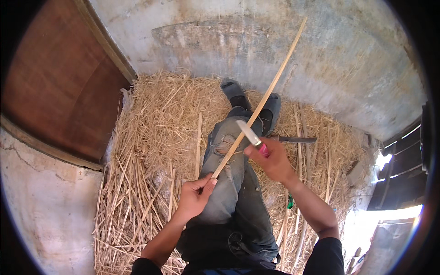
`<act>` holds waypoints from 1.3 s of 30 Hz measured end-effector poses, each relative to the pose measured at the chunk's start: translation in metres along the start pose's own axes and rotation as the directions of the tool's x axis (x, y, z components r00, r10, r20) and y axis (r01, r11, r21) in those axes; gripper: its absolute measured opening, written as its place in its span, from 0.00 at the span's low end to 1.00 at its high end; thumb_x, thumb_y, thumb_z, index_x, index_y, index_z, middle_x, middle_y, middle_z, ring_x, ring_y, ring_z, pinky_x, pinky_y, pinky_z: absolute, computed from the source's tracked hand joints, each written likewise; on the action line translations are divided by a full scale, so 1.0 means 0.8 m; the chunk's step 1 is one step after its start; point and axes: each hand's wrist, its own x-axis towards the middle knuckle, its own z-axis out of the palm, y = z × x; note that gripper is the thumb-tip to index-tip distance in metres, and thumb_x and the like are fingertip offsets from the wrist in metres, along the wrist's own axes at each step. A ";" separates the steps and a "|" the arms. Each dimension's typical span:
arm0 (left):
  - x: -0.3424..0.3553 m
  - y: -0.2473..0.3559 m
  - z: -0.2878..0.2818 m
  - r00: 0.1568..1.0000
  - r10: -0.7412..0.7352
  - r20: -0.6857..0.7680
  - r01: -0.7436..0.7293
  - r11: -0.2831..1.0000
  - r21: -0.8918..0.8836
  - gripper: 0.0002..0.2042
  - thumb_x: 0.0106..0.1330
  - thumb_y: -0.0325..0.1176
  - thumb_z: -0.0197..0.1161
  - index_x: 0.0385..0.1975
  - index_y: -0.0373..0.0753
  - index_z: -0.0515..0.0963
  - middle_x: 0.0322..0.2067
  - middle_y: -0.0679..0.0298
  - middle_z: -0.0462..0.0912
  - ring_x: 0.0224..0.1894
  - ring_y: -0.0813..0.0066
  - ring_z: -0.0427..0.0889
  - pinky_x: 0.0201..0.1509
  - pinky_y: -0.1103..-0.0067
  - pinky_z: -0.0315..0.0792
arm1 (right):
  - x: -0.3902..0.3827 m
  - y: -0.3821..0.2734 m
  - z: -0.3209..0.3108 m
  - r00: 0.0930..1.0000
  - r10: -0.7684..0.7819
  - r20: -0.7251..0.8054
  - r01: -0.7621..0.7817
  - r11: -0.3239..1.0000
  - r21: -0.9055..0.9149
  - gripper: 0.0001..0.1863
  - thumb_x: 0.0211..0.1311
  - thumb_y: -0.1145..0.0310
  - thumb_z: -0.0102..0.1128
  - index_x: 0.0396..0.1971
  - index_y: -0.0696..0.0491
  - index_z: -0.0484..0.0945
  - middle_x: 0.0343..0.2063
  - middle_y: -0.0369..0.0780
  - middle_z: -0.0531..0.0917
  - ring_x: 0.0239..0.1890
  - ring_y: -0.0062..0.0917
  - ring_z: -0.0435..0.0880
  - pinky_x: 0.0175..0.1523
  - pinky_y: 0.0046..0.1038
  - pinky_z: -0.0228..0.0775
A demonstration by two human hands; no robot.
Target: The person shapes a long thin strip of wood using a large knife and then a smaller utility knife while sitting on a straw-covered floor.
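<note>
"What's nearest?"
"The left hand (196, 195), thumb and fingers pinching the lower end of a thin wooden strip (273, 87) above torn jeans (222, 188)."
"And the right hand (271, 161)?"
"Wrapped round a pink-handled knife (249, 132), blade across the strip; whether they touch, I can't tell."
"Beyond?"
"Slippers (232, 87) on pale shavings (169, 101), then a stained wall (206, 46)."

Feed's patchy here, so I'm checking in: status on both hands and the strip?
Left hand pinching near end of wooden strip. Right hand gripping pink-handled knife, blade overlapping strip in view. Legs beneath strip, straw around.
</note>
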 end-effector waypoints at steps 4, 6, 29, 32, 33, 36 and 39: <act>-0.006 -0.004 0.010 0.995 0.001 -0.102 0.010 0.995 0.102 0.14 0.72 0.33 0.62 0.48 0.27 0.81 0.20 0.73 0.73 0.24 0.91 0.66 0.27 0.88 0.61 | -0.012 -0.020 0.018 0.997 0.011 0.071 -0.006 0.997 -0.071 0.19 0.59 0.57 0.71 0.32 0.60 0.81 0.15 0.42 0.77 0.17 0.20 0.74 0.25 0.29 0.66; -0.005 -0.002 0.008 0.996 -0.004 -0.090 0.011 0.997 0.082 0.15 0.72 0.33 0.61 0.49 0.28 0.81 0.20 0.73 0.72 0.24 0.90 0.66 0.27 0.88 0.61 | -0.012 -0.020 0.021 0.997 -0.057 0.044 0.059 0.997 -0.053 0.17 0.58 0.60 0.72 0.33 0.60 0.81 0.15 0.43 0.78 0.16 0.24 0.75 0.25 0.29 0.66; -0.010 0.016 0.012 0.996 0.034 -0.085 -0.013 0.972 0.235 0.15 0.69 0.31 0.65 0.51 0.30 0.81 0.19 0.70 0.75 0.22 0.90 0.66 0.25 0.87 0.62 | 0.042 0.032 -0.060 0.931 -0.169 -0.324 0.119 0.978 -0.170 0.21 0.75 0.58 0.51 0.27 0.59 0.77 0.17 0.35 0.73 0.21 0.18 0.68 0.28 0.25 0.61; -0.010 0.006 0.019 0.984 0.143 -0.103 -0.109 0.952 0.285 0.14 0.69 0.30 0.65 0.50 0.29 0.80 0.19 0.68 0.77 0.21 0.90 0.67 0.23 0.86 0.63 | 0.058 0.034 -0.037 0.924 -0.138 -0.357 0.027 0.954 -0.299 0.23 0.75 0.56 0.51 0.26 0.61 0.75 0.15 0.40 0.70 0.19 0.21 0.66 0.26 0.29 0.60; -0.010 0.006 0.020 0.982 0.161 -0.102 -0.124 0.946 0.300 0.14 0.69 0.29 0.65 0.50 0.29 0.81 0.20 0.67 0.78 0.21 0.90 0.68 0.23 0.86 0.63 | 0.062 0.046 -0.023 0.918 -0.174 -0.357 0.074 0.958 -0.278 0.23 0.75 0.56 0.51 0.27 0.61 0.76 0.14 0.40 0.69 0.19 0.20 0.65 0.25 0.29 0.60; -0.010 0.011 0.019 0.983 0.155 -0.098 -0.116 0.940 0.319 0.13 0.69 0.29 0.64 0.49 0.29 0.81 0.20 0.66 0.79 0.22 0.90 0.69 0.23 0.86 0.64 | 0.063 0.066 -0.003 0.933 -0.137 -0.334 0.095 0.986 -0.139 0.23 0.75 0.56 0.52 0.29 0.61 0.77 0.13 0.41 0.68 0.18 0.20 0.62 0.24 0.29 0.59; -0.006 0.006 0.013 0.993 0.097 -0.074 -0.070 0.951 0.300 0.13 0.69 0.29 0.64 0.49 0.27 0.80 0.20 0.68 0.79 0.23 0.90 0.69 0.24 0.86 0.65 | 0.044 0.060 0.015 0.959 -0.124 -0.255 0.120 0.992 -0.032 0.22 0.75 0.56 0.52 0.30 0.61 0.79 0.12 0.41 0.67 0.17 0.19 0.63 0.23 0.29 0.59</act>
